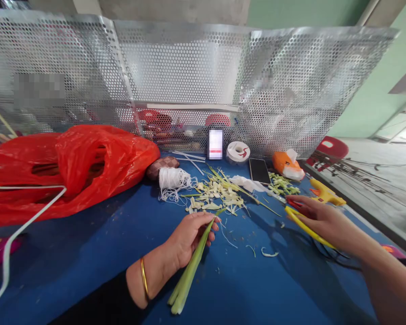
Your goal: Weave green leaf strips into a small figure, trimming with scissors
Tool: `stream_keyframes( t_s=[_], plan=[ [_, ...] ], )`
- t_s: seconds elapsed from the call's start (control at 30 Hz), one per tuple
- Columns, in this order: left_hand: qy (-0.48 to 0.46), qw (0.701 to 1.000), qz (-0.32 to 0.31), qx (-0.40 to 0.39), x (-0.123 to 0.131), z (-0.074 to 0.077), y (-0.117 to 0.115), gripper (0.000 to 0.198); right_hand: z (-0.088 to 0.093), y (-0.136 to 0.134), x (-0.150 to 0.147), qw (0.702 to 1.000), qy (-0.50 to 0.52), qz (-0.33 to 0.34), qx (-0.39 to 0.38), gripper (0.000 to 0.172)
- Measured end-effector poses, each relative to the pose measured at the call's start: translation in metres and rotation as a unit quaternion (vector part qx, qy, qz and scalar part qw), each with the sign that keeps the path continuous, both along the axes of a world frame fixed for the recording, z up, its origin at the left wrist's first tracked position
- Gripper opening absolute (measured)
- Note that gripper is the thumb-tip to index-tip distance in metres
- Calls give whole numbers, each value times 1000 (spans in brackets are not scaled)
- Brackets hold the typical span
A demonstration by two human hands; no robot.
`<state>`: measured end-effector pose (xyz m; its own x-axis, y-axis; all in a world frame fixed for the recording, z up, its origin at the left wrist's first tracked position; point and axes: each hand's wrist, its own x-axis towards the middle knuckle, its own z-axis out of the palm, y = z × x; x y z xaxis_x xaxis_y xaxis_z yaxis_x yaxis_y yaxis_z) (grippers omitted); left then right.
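Observation:
My left hand [195,232], with a gold bangle on its wrist, is closed round a bundle of pale green leaf strips [190,283]. The cut stalk ends point down toward me, and a thin white string [227,234] trails from the pinched top. Over on the right, my right hand [320,221] is closed on scissors [299,220] with yellow and red handles. Their blades point left, away from the bundle. Just beyond my left hand lies a pile of pale yellow-green trimmings [219,192].
A red plastic bag [98,167] fills the left side, beside a ball of white string [174,178]. Along the back are a lit phone [215,144], a tape roll [238,152], a dark phone [260,171], and an orange tissue pack [287,165]. A yellow glue gun [325,193] lies right, before a perforated metal screen [186,63].

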<state>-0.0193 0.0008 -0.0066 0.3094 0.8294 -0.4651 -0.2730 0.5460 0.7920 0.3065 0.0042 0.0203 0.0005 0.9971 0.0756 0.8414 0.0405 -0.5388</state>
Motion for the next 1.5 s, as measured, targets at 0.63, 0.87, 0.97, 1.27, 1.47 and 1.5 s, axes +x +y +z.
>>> stream_keyframes(
  t_s=[0.63, 0.87, 0.97, 1.27, 1.47, 1.5],
  plan=[
    [-22, 996, 88, 0, -10, 22, 8, 18, -11, -40, -89, 793, 491, 174, -315, 57],
    [-39, 995, 96, -11, -6, 24, 6, 17, 5, -48, -94, 853, 379, 222, -283, 50],
    [-52, 992, 114, -4, -5, 24, 5, 15, 9, -49, -97, 874, 355, 210, -256, 49],
    [-81, 986, 144, 0, -2, 24, -1, 19, -9, -52, -97, 926, 281, 150, -202, 63],
    [-99, 985, 144, 5, 0, 22, -4, 23, -11, -51, -100, 943, 254, 123, -179, 63],
    [-104, 985, 139, 3, 0, 22, -5, 25, -11, -50, -101, 944, 251, 122, -174, 62]
  ],
)
